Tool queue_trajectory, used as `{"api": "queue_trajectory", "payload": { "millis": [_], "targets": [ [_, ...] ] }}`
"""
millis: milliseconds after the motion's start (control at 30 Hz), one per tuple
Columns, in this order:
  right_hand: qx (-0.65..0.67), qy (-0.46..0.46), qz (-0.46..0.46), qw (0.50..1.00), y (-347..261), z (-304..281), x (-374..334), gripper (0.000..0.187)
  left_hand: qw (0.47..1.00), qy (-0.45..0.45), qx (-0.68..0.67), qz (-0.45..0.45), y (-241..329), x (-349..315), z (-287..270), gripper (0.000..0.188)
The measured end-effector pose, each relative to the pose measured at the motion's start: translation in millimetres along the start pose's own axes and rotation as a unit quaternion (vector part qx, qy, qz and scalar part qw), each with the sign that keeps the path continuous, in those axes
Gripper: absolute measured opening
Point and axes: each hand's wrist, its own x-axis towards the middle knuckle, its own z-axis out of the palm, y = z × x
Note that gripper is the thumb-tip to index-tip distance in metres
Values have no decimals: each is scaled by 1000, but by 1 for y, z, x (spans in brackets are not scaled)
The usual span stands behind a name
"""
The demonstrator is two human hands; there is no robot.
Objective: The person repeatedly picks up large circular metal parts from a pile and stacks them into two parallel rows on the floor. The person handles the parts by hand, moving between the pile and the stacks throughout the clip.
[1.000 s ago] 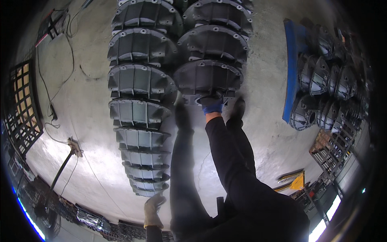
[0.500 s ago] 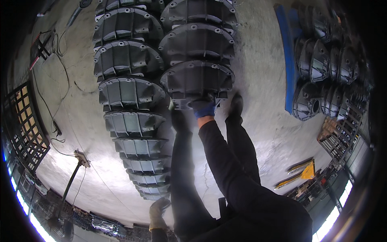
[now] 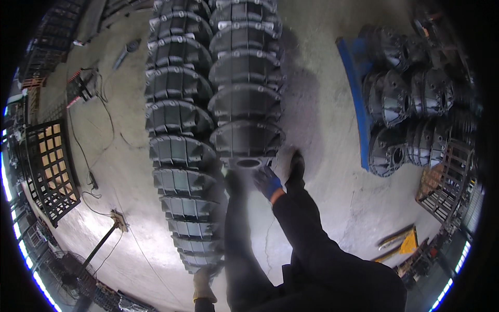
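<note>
My right hand (image 3: pixel 267 183), in a blue and dark work glove, has its fingers apart and holds nothing. It is just beside the round opening of a dark metal housing (image 3: pixel 247 139), the nearest in the right-hand row; whether the fingertips touch it I cannot tell. My left hand (image 3: pixel 203 285), in a tan glove with grey fingers, is low at the near end of the left-hand row, by the last ribbed housing (image 3: pixel 202 259). Its fingers are too dim to read. The housings have flanged rims with bolt holes and stand one behind another.
On the right, more housings (image 3: pixel 384 99) stand beside a blue beam (image 3: pixel 354 104). A yellow pallet jack (image 3: pixel 409 242) and a slatted crate (image 3: pixel 448 174) are at the lower right. To the left are a metal grid crate (image 3: pixel 54 174), cables (image 3: pixel 73 140) and a stand (image 3: pixel 119 221).
My right hand has come away from the front of the nearest right-row housing, baring its round opening, and its fingers are now spread. The view has shifted; my left hand stays low.
</note>
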Motion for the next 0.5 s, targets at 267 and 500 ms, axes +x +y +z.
{"api": "queue_trajectory", "payload": {
  "millis": [267, 500],
  "targets": [
    [684, 96, 244, 681, -9, -177, -148, 38, 970, -39, 101, -216, -66, -45, 16, 23],
    [467, 216, 369, 774, -34, -290, -285, 37, 999, -17, 14, -32, -106, -17, 46, 26]
  ]
}}
